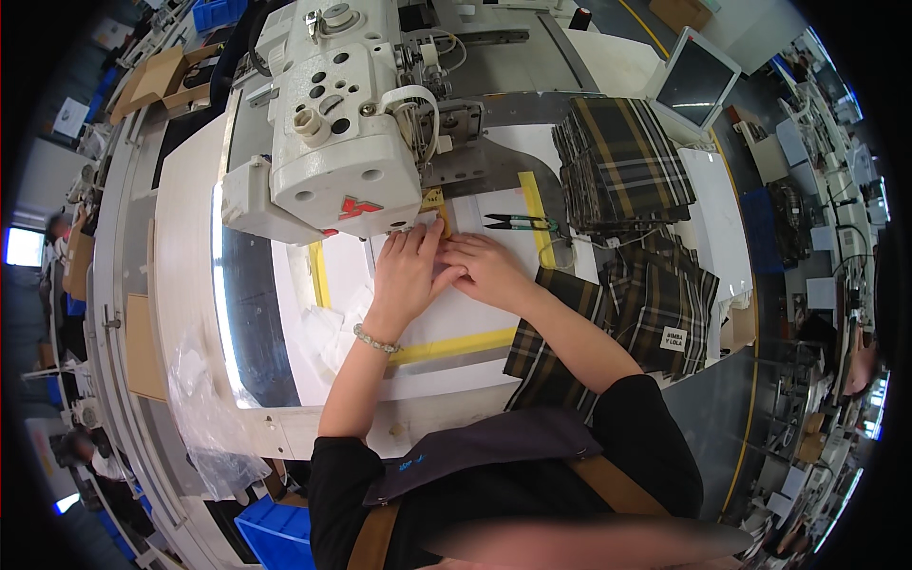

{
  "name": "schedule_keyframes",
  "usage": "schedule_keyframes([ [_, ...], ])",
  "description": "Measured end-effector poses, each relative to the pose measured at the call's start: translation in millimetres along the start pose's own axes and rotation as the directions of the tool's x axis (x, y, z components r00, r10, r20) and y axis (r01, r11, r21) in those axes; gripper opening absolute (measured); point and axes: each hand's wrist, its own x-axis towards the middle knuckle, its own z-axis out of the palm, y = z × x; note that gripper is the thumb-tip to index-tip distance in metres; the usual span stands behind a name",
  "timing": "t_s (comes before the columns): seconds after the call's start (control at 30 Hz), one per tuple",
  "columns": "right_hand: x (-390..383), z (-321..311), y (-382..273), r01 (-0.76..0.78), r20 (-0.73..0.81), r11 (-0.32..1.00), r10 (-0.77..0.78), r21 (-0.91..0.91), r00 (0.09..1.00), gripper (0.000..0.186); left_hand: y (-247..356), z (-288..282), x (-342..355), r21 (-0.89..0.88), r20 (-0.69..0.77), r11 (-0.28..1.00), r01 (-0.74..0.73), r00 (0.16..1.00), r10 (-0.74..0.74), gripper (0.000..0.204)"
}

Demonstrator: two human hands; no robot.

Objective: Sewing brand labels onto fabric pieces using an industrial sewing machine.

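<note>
My left hand [407,275] lies on a white sheet [446,375] below the head of a white industrial sewing machine [328,152], its fingers stretched forward. Close against it, my right hand [489,271] reaches in from the right with fingers laid flat and pointing left. Both sets of fingertips press down near a small pale piece [415,224] beside the needle area; its kind is too small to tell. Thread snips [521,223] with dark green handles lie just beyond my right hand. Plaid fabric pieces [655,304], one with a white label, spread beside my right forearm.
A tall stack of plaid fabric [627,161] stands at the far right, before a monitor [698,81]. Yellow tape [456,344] frames the work area. Crumpled white scraps [344,332] lie left of my wrist. A clear plastic bag [204,408] hangs at the table's left edge.
</note>
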Motion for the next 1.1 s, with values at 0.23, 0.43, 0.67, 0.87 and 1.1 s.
schedule_keyframes([
  [0.23, -0.3, 0.9, 1.9, -0.030, 0.016, 0.999, 0.029, 0.027, 0.999, 0.029, 2.0, 1.4, 1.1, 0.003, -0.024, 1.000, 0.001, 1.000, -0.001, 0.067],
  [0.43, 1.3, -0.2, -0.3, -0.026, -0.002, 0.999, 0.026, 0.034, 1.000, 0.028, -0.2, 2.6, -0.5, 0.015, -0.035, 1.000, 0.001, 0.999, 0.000, 0.069],
  [0.67, -3.8, 0.8, -0.4, -0.012, 0.037, 1.000, 0.013, -0.018, 0.999, 0.030, 0.9, -1.0, -8.0, 0.029, -0.017, 1.000, -0.010, 1.000, 0.011, 0.059],
  [0.87, -4.8, -2.7, -2.9, 0.037, 0.018, 0.998, -0.036, -0.045, 0.999, 0.030, 6.6, -3.5, -8.3, 0.017, -0.125, 0.994, -0.105, 0.986, 0.106, 0.053],
  [1.1, -2.6, 2.8, 3.2, 0.013, 0.088, 0.998, -0.008, -0.057, 0.996, 0.029, 17.9, -5.2, -14.3, -0.055, -0.146, 0.971, -0.234, 0.964, 0.224, 0.044],
])
